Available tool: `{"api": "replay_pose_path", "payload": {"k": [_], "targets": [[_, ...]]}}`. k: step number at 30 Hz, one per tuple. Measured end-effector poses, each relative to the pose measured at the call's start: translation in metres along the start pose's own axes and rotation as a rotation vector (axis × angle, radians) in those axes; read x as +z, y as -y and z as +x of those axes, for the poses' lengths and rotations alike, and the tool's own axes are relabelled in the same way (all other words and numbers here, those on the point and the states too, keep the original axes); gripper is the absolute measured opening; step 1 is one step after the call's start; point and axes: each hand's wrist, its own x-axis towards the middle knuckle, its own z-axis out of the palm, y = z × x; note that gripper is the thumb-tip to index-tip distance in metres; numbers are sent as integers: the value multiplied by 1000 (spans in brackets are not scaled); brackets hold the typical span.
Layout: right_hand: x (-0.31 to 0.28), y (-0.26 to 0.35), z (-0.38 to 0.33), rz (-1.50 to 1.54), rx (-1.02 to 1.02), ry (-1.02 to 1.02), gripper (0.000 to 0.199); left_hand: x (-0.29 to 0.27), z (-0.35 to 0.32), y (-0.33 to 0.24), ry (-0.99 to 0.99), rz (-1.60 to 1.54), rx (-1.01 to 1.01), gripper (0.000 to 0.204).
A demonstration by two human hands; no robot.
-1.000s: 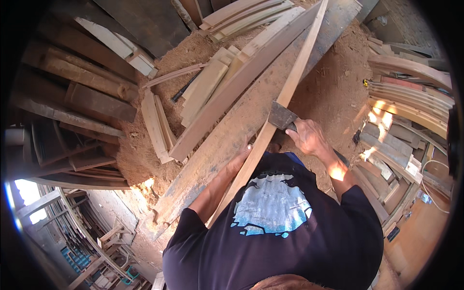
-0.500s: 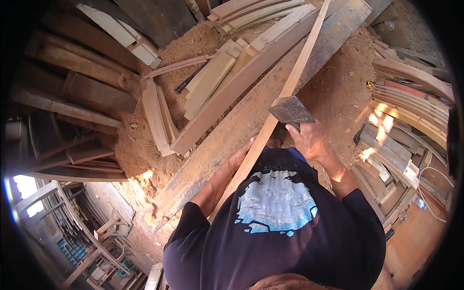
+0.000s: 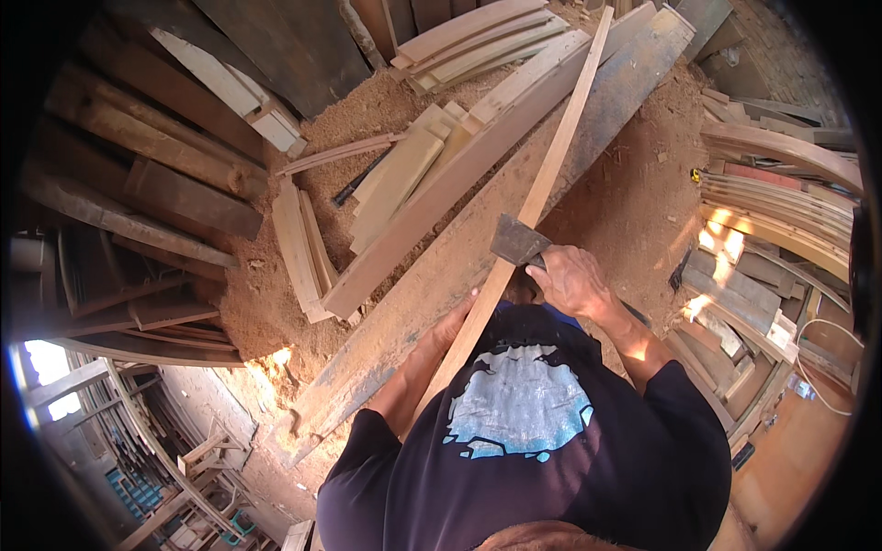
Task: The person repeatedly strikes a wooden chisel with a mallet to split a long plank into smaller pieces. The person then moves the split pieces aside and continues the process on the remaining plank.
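Note:
A long, narrow wooden strip (image 3: 548,165) slants from my body up to the far right, crossing over a broad, worn plank (image 3: 432,275). My left hand (image 3: 452,319) holds the strip's left side near my chest; part of its fingers is hidden by the strip. My right hand (image 3: 574,280) is closed round the grip of a cleaver-like tool, whose wide dark blade (image 3: 518,241) lies across the strip just beyond my left hand. A dark end of what looks like its handle shows below my right wrist.
A thick beam (image 3: 459,174) lies alongside the plank. Beyond it are short boards (image 3: 400,188) and a dark-handled tool (image 3: 360,179) on sawdust (image 3: 257,275). Curved wooden pieces (image 3: 781,207) are stacked at right, with a yellow tape measure (image 3: 695,175). Dark planks (image 3: 138,119) lean at left.
My right hand has brought the blade down and left along the strip, closer to my left hand, and turned it. My left hand stays on the strip.

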Motion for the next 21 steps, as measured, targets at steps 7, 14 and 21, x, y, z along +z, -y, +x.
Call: {"api": "replay_pose_path", "payload": {"k": [7, 14, 21], "targets": [[3, -20, 17, 13, 120, 18, 34, -29, 9, 12, -112, 283, 47, 63], [34, -80, 48, 367, 170, -326, 41, -34, 7, 3, 14, 351, -54, 77], [80, -104, 65, 1234, 294, -322, 24, -50, 6, -20, -130, 943, 163, 95]]}}
